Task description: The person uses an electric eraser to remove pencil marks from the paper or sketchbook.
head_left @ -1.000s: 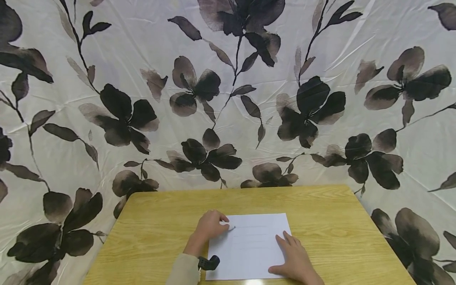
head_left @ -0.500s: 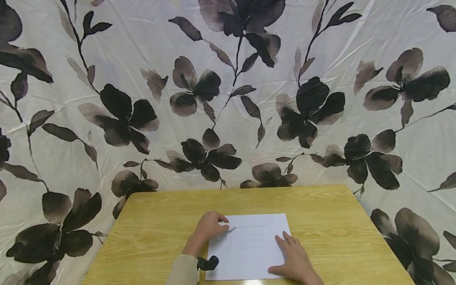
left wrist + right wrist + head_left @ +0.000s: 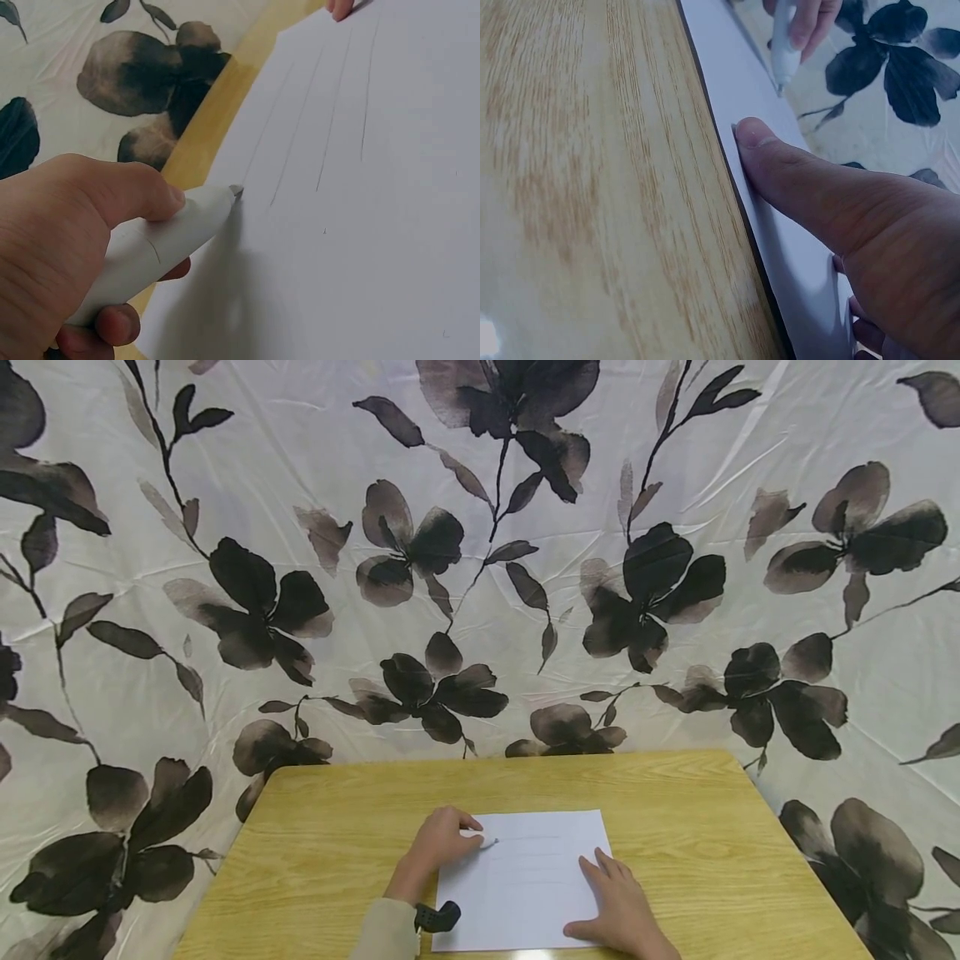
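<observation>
On the wooden table lies a white sheet of paper (image 3: 525, 906) with several thin, roughly parallel lines (image 3: 301, 124) across it. My left hand (image 3: 442, 839) grips a thick white pen-shaped tool (image 3: 169, 240) with a small grey pointed tip; its exact kind is unclear. In the left wrist view, that tip is at the end of the line nearest the far edge. My right hand (image 3: 622, 902) rests on the sheet's right side with fingers spread. Its thumb (image 3: 780, 161) lies along the near edge in the right wrist view, where the other fingers are mostly hidden.
The yellow wooden table (image 3: 337, 827) extends around the sheet on both sides and behind it. A white cloth with dark flowers (image 3: 480, 610) hangs behind the table. A black device (image 3: 438, 916) sits at my left wrist, over the sheet's left edge.
The tool's tip has shifted very slightly to the right along with the left hand. The right hand and the sheet stay in place.
</observation>
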A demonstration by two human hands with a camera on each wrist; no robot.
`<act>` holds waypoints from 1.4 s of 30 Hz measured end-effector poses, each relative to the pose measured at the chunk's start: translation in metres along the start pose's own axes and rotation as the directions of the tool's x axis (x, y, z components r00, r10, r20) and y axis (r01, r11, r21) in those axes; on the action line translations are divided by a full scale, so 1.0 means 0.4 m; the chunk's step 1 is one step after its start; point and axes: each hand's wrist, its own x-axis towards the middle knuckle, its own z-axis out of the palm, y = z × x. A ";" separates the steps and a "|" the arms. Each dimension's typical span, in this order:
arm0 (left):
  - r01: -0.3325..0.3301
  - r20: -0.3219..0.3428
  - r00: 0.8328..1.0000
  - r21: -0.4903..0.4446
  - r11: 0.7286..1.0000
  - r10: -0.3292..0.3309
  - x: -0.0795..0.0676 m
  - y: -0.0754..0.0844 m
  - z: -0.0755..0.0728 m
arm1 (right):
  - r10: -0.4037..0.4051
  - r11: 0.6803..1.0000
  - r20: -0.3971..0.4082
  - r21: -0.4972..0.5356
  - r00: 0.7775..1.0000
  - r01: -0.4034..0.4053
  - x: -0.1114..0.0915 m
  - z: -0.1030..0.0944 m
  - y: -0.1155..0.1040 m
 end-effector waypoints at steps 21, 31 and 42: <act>0.011 -0.002 1.000 0.028 1.000 -0.011 0.003 0.015 -0.011 | 0.000 1.000 0.005 0.017 1.000 0.000 0.001 -0.008 -0.002; 0.012 0.012 1.000 0.023 1.000 -0.012 0.006 0.020 -0.015 | -0.020 1.000 -0.002 0.004 1.000 0.020 0.004 -0.010 0.001; 0.005 0.029 1.000 0.041 0.999 -0.006 0.008 0.020 -0.007 | -0.023 1.000 -0.008 0.019 1.000 0.023 -0.002 -0.007 0.001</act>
